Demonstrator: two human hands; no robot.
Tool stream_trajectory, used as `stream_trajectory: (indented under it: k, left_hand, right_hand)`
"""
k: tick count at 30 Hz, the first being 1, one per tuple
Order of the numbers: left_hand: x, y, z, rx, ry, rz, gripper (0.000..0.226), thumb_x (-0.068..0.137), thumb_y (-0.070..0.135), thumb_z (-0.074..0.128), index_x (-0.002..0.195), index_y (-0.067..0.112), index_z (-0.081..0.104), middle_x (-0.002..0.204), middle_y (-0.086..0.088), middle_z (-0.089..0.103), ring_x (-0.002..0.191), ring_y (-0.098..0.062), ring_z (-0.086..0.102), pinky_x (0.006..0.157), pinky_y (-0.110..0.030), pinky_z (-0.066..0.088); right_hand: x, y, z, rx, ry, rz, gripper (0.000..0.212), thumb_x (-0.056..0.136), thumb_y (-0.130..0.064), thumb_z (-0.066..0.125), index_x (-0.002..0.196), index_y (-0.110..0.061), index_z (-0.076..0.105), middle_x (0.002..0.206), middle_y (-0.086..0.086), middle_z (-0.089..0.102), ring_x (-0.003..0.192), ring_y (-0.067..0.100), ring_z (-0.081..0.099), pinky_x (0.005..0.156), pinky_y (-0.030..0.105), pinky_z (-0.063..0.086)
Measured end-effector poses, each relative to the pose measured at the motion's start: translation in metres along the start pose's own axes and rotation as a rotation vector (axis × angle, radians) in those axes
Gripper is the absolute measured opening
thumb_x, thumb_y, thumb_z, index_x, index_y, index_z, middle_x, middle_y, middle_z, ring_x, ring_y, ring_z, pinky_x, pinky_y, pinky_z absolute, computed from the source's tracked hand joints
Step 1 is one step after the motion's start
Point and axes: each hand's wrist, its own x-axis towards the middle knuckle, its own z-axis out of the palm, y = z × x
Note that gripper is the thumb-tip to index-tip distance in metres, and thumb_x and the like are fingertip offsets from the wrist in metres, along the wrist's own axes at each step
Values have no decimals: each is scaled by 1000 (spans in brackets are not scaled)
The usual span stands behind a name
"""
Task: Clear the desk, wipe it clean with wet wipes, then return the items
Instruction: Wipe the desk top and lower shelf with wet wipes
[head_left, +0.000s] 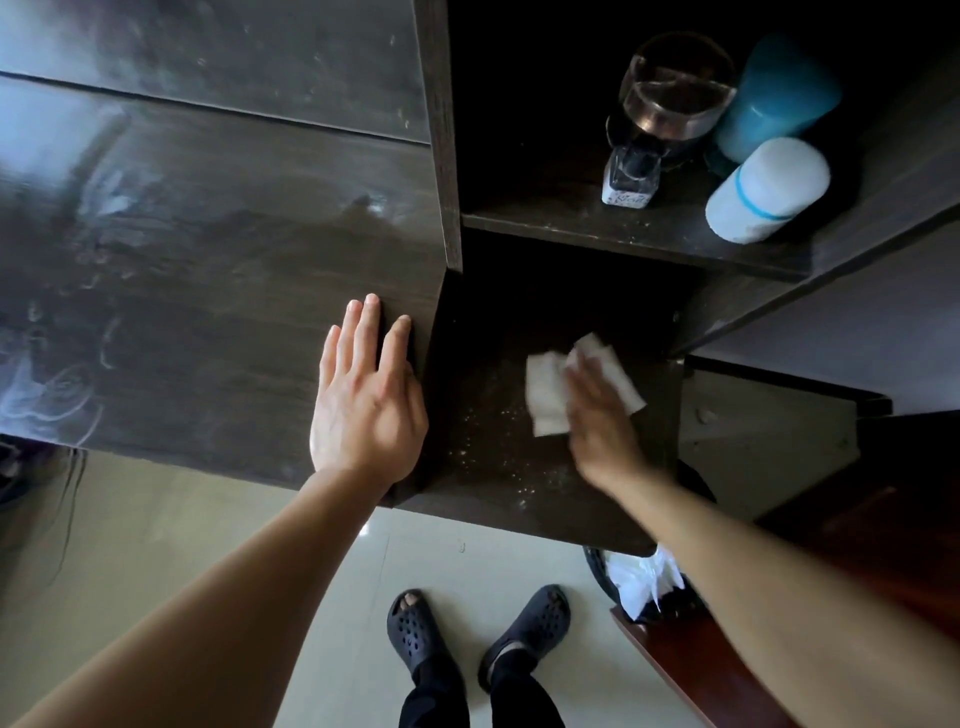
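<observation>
Head | R hand (597, 415) presses wipe (545, 395), lower shelf (493, 457) | bottles (769, 189) above (upper shelf (649, 231))

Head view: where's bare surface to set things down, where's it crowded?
Desk top is bare left of the left hand. Upper shelf is free left of the small bottle; its right end is packed: glass, blue cup, white container. Lower shelf holds the right hand pressing the wet wipe, with specks in front.
</observation>
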Motion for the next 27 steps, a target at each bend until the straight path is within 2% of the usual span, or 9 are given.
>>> stream_trajectory:
  k: [5, 8, 11, 13, 15, 18, 21, 25, 27]
  left_hand:
    - [0, -1, 0, -9, -14, 1, 50, 89, 19, 34, 135, 3, 44, 150, -24, 29, 142, -38, 19, 118, -46, 14]
    - [0, -1, 2, -12, -5, 9, 49, 88, 17, 37, 135, 3, 44, 149, -25, 29, 141, -39, 20, 117, -48, 16]
    - [0, -2, 3, -11, 2, 12, 48, 89, 16, 38, 134, 3, 44, 149, -25, 29, 141, -40, 20, 117, -48, 16]
    - [-1, -2, 3, -22, 7, 19, 47, 89, 16, 38, 134, 2, 44, 149, -25, 29, 141, -40, 20, 117, -48, 15]
    - [-1, -3, 3, -28, 10, 26, 48, 89, 17, 36, 134, 2, 44, 149, -26, 29, 141, -40, 21, 117, -48, 15]
    - [-1, -4, 3, -21, 13, 37, 47, 89, 17, 35, 133, 2, 45, 148, -26, 30, 140, -40, 21, 117, -47, 16]
    - [-1, -4, 2, -28, 16, 42, 47, 89, 17, 35, 133, 2, 45, 148, -26, 30, 140, -40, 21, 116, -48, 17]
    - [-1, -4, 2, -34, 10, 46, 49, 90, 20, 33, 134, 2, 45, 148, -27, 29, 140, -41, 21, 117, -48, 16]
    - [-1, -4, 2, -33, 13, 47, 50, 89, 21, 31, 133, 2, 45, 149, -27, 29, 141, -40, 21, 117, -48, 16]
  right_hand:
    - [-95, -7, 16, -8, -139, -269, 63, 91, 8, 43, 146, -13, 22, 156, 1, 15, 145, 14, 9, 118, 33, 13]
    - [-75, 28, -7, -29, 17, -108, 51, 92, 1, 42, 143, -6, 33, 152, 10, 28, 143, 24, 22, 112, 42, 26]
    - [-67, 7, 6, -4, 198, 143, 45, 92, -2, 44, 137, 3, 42, 148, 20, 33, 140, 31, 26, 110, 50, 32]
    - [-87, -36, 38, 70, 227, 92, 56, 84, 15, 50, 138, 2, 41, 148, 20, 34, 141, 29, 24, 112, 49, 29]
    - [-115, -68, 62, 100, 158, -26, 67, 77, 25, 51, 138, -1, 41, 149, 13, 35, 142, 23, 24, 117, 37, 21]
    - [-127, -76, 57, 178, 78, -86, 65, 70, 27, 55, 126, -5, 57, 137, 6, 52, 132, 15, 40, 112, 20, 26]
    - [-107, -58, 15, 246, 121, 17, 48, 71, 18, 54, 107, -10, 70, 115, 0, 65, 111, 14, 59, 96, 29, 48]
    - [-57, -20, -53, 43, 387, 132, 42, 69, 23, 53, 102, 3, 69, 110, 19, 66, 105, 34, 61, 93, 42, 49]
    - [-46, -23, -48, -12, 344, 136, 48, 64, 26, 53, 105, 5, 67, 115, 21, 64, 111, 39, 57, 96, 47, 48]
